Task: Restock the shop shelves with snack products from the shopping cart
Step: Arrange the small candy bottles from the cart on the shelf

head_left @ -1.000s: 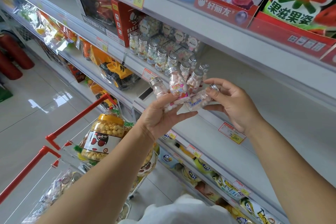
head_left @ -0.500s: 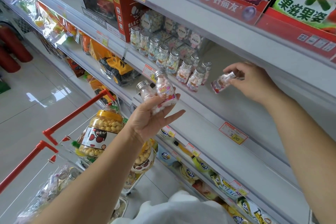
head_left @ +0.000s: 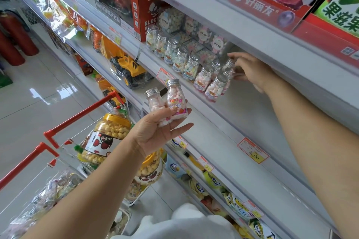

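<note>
Started at the lower left with the shopping cart point(head_left: 50, 135): still loaded with popcorn jars point(head_left: 108, 137) and bagged stuff, so plenty left to shelve by the look of it. Moved on to the left hand point(head_left: 155, 132) around mid-frame, palm up, fingers curled round two candy bottles point(head_left: 175, 103), silver caps pointing up and slightly left. Counted three in that bunch a second ago, back when both hands met in the middle, so down by one now. Followed the missing one rightward: plucked out by the right hand point(head_left: 250, 70), carried over tilted half a second back, and by this moment stood upright as the third bottle point(head_left: 230, 65) at the far right end of the bottle row point(head_left: 180, 58), tucked in behind the two front ones on the middle shelf point(head_left: 252, 110). Looked still pinched between fingertips and thumb, not let go yet, though hard to swear the base was fully down with the front bottles blocking the view. Took it as one more unit basically placed. Probably just needed a release there, then a trip back toward the two waiting in the other palm. Noticed lots of bare shelf further right above the yellow price tag point(head_left: 253, 152), so no shortage of room.
</note>
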A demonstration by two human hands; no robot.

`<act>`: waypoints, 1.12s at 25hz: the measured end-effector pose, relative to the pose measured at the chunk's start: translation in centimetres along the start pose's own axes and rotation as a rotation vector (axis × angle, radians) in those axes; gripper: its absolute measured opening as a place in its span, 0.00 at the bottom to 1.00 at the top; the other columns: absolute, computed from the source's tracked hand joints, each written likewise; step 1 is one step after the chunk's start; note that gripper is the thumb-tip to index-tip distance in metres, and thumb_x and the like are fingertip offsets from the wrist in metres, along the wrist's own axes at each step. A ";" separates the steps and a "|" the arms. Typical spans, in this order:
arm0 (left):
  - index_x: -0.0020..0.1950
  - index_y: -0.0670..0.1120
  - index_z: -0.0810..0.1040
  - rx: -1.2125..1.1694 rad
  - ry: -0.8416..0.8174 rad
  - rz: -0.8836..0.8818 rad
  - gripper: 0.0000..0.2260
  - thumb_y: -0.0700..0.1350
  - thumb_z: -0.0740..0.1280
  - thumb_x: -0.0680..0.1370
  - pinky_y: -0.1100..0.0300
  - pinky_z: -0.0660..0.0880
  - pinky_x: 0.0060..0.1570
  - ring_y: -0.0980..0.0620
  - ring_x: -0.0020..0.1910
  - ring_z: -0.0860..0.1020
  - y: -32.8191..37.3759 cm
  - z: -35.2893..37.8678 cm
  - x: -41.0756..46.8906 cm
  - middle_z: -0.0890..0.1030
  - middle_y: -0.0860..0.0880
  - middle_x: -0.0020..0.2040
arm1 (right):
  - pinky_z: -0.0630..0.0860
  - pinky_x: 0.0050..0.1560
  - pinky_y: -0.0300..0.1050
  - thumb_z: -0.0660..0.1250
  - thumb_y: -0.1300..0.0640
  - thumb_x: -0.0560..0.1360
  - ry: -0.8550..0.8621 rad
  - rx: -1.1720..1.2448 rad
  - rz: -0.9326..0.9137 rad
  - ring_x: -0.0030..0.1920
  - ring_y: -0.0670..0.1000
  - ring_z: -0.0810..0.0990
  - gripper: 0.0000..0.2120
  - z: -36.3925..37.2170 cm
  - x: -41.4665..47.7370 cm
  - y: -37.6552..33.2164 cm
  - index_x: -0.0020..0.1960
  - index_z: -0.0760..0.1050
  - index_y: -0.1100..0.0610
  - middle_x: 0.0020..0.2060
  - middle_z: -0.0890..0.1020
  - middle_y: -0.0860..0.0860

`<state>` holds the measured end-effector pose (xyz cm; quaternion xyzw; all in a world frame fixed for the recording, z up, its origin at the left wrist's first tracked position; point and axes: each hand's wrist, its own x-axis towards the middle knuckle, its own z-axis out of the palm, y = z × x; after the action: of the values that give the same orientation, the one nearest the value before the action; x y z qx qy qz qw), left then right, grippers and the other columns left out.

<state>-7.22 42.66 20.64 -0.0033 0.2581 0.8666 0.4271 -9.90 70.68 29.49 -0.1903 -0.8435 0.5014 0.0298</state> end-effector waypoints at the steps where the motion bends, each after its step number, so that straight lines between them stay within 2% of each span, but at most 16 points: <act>1: 0.64 0.40 0.75 0.003 0.007 0.000 0.38 0.37 0.84 0.56 0.39 0.79 0.56 0.43 0.58 0.82 0.1 -0.1 0.0 0.83 0.41 0.57 | 0.77 0.43 0.36 0.53 0.63 0.83 -0.006 -0.017 -0.009 0.39 0.42 0.75 0.15 0.3 0.4 -0.1 0.66 0.72 0.57 0.41 0.74 0.48; 3: 0.64 0.40 0.75 0.009 0.019 -0.001 0.38 0.37 0.85 0.55 0.39 0.79 0.55 0.42 0.58 0.82 0.4 -0.1 -0.1 0.83 0.41 0.56 | 0.73 0.37 0.31 0.54 0.62 0.84 0.010 -0.068 -0.052 0.33 0.38 0.74 0.15 0.7 1.1 0.1 0.67 0.72 0.60 0.40 0.72 0.48; 5: 0.64 0.39 0.75 0.027 0.025 -0.003 0.39 0.37 0.85 0.55 0.40 0.80 0.55 0.42 0.57 0.83 0.7 0.0 -0.1 0.84 0.40 0.55 | 0.71 0.36 0.27 0.55 0.63 0.83 0.022 -0.083 -0.087 0.33 0.37 0.74 0.14 1.0 1.6 0.0 0.66 0.72 0.59 0.41 0.71 0.46; 8: 0.62 0.39 0.76 0.088 0.017 -0.007 0.38 0.38 0.85 0.55 0.45 0.81 0.53 0.43 0.56 0.83 1.1 0.3 0.1 0.83 0.40 0.54 | 0.71 0.40 0.24 0.55 0.63 0.83 0.018 -0.140 -0.108 0.41 0.40 0.72 0.14 1.5 1.6 -0.3 0.65 0.73 0.58 0.44 0.73 0.44; 10: 0.61 0.39 0.77 0.153 0.014 -0.021 0.32 0.35 0.82 0.59 0.49 0.82 0.51 0.45 0.55 0.83 1.2 0.6 0.2 0.83 0.40 0.53 | 0.74 0.51 0.30 0.55 0.59 0.83 0.041 -0.163 -0.095 0.48 0.43 0.75 0.15 1.5 1.5 -0.3 0.67 0.73 0.58 0.49 0.77 0.47; 12: 0.61 0.39 0.77 0.208 0.027 -0.027 0.23 0.34 0.74 0.67 0.53 0.83 0.50 0.45 0.54 0.83 1.3 0.9 0.4 0.84 0.41 0.52 | 0.72 0.66 0.46 0.54 0.48 0.80 0.256 -0.370 -0.178 0.60 0.51 0.77 0.21 1.2 1.0 0.3 0.65 0.76 0.58 0.57 0.80 0.52; 13: 0.61 0.39 0.76 0.229 0.030 -0.031 0.20 0.33 0.71 0.68 0.54 0.83 0.49 0.45 0.53 0.83 1.3 1.1 0.4 0.84 0.40 0.52 | 0.70 0.67 0.50 0.53 0.46 0.78 0.404 -0.436 -0.254 0.62 0.54 0.77 0.24 1.1 0.3 0.6 0.63 0.77 0.60 0.58 0.81 0.55; 14: 0.61 0.38 0.76 0.244 0.026 -0.037 0.20 0.33 0.69 0.69 0.55 0.83 0.48 0.45 0.53 0.83 1.3 1.3 0.4 0.83 0.40 0.52 | 0.71 0.65 0.50 0.53 0.48 0.78 0.557 -0.454 -0.366 0.59 0.55 0.79 0.24 1.2 -0.9 0.6 0.60 0.78 0.61 0.56 0.82 0.58; 15: 0.62 0.38 0.75 0.265 0.018 -0.039 0.21 0.33 0.69 0.69 0.56 0.83 0.48 0.45 0.53 0.83 1.3 1.5 0.4 0.83 0.40 0.52 | 0.74 0.59 0.48 0.55 0.51 0.79 0.619 -0.415 -0.480 0.53 0.55 0.81 0.20 1.8 -2.7 0.4 0.58 0.79 0.61 0.50 0.83 0.58; 17: 0.62 0.37 0.75 0.343 0.005 -0.040 0.22 0.33 0.71 0.68 0.56 0.82 0.49 0.46 0.52 0.83 1.4 2.2 0.5 0.83 0.41 0.51 | 0.73 0.40 0.42 0.60 0.54 0.80 0.467 -0.265 -0.601 0.37 0.50 0.77 0.11 3.3 -6.7 -0.8 0.56 0.80 0.54 0.39 0.82 0.50; 18: 0.60 0.38 0.76 0.394 0.001 -0.039 0.21 0.33 0.71 0.68 0.57 0.82 0.50 0.46 0.51 0.83 1.4 2.6 0.6 0.84 0.42 0.51 | 0.71 0.35 0.40 0.63 0.52 0.80 0.324 -0.234 -0.564 0.33 0.48 0.75 0.09 4.2 -8.2 -1.7 0.56 0.79 0.50 0.37 0.80 0.44; 21: 0.57 0.39 0.78 0.505 -0.021 -0.047 0.19 0.33 0.72 0.67 0.58 0.81 0.51 0.48 0.50 0.84 1.1 3.9 1.0 0.85 0.43 0.51 | 0.73 0.32 0.36 0.67 0.40 0.74 -0.002 -0.210 -0.308 0.31 0.43 0.78 0.16 5.5 -10.2 -2.9 0.57 0.80 0.46 0.37 0.81 0.41; 23: 0.55 0.40 0.79 0.508 -0.026 -0.053 0.16 0.34 0.72 0.68 0.59 0.81 0.48 0.48 0.50 0.84 0.9 4.5 1.0 0.85 0.43 0.51 | 0.71 0.29 0.35 0.70 0.46 0.74 -0.020 -0.073 -0.243 0.27 0.41 0.75 0.13 5.5 -10.6 -3.1 0.56 0.81 0.48 0.31 0.80 0.41; 24: 0.53 0.41 0.81 0.486 -0.025 -0.058 0.13 0.35 0.72 0.68 0.59 0.81 0.47 0.48 0.50 0.84 0.8 4.7 0.9 0.85 0.43 0.51 | 0.71 0.30 0.35 0.70 0.48 0.74 -0.026 0.010 -0.242 0.28 0.41 0.74 0.11 5.3 -10.8 -2.9 0.55 0.80 0.48 0.31 0.80 0.42; 26: 0.44 0.46 0.86 0.418 -0.047 -0.086 0.06 0.36 0.73 0.72 0.58 0.82 0.47 0.46 0.51 0.84 0.7 5.1 0.4 0.85 0.42 0.51 | 0.74 0.36 0.38 0.68 0.49 0.73 -0.089 0.179 -0.259 0.36 0.44 0.77 0.13 4.4 -11.0 -2.4 0.57 0.77 0.47 0.41 0.84 0.45; 28: 0.37 0.49 0.87 0.396 -0.054 -0.085 0.09 0.37 0.72 0.73 0.59 0.83 0.47 0.45 0.53 0.84 0.5 5.0 0.3 0.85 0.41 0.50 | 0.76 0.40 0.37 0.66 0.52 0.72 -0.164 0.318 -0.251 0.44 0.47 0.80 0.15 3.5 -11.0 -1.8 0.59 0.74 0.51 0.50 0.85 0.50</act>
<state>-6.68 44.87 25.11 0.0932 0.4115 0.7800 0.4622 -1.13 63.12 30.87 -0.0351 -0.7704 0.6344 0.0528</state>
